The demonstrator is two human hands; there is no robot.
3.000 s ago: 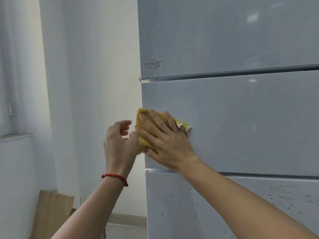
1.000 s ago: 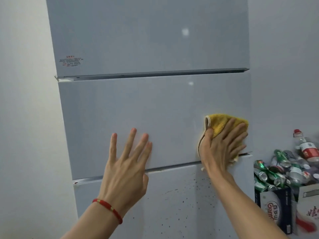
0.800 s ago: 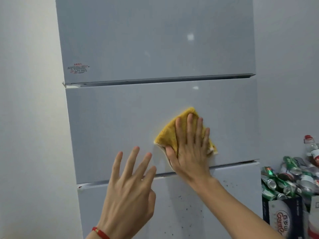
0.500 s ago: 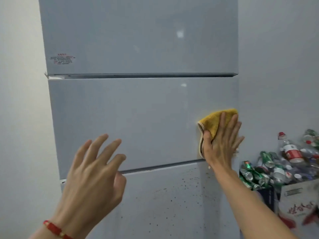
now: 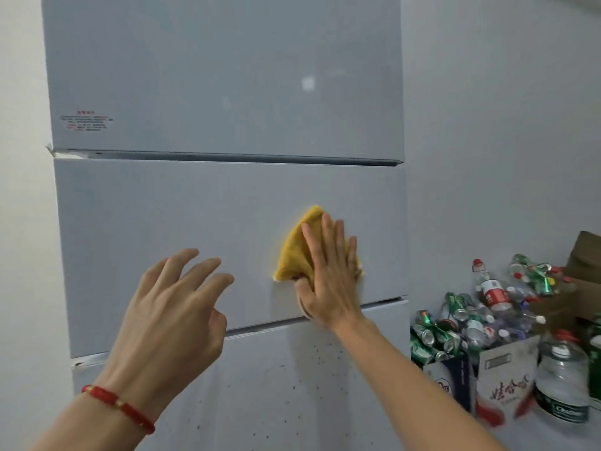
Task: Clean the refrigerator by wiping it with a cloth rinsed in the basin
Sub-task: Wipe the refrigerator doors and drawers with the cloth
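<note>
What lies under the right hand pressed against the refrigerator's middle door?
A yellow cloth lies under the right hand, flat on the refrigerator's middle door. The cloth's peak and left side show; the part beneath the palm is hidden.

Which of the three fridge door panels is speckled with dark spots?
The bottom panel, below the yellow cloth under the right hand. The middle panel and top panel show none.
</note>
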